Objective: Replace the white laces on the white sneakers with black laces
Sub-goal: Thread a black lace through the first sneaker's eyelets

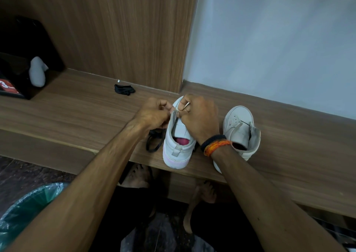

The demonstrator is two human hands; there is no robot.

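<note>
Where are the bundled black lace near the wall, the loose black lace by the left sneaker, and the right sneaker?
Bundled black lace (124, 89): head view, middle of the bundle.
Loose black lace (153, 143): head view, its loop on the shelf.
Right sneaker (238, 117): head view, toe area.

Matt white leather-look sneakers (178, 136) on a smooth wood-grain shelf (81, 105); black cloth laces (124, 89).

Both hands are working at the front of the nearer sneaker (176, 136) on the wooden worktop (81, 113), the left hand (154, 114) and right hand (198, 116) each pinching its lacing edge, while a black lace (154, 141) is lying beside it and the second sneaker (238, 128) is sitting just right.
</note>
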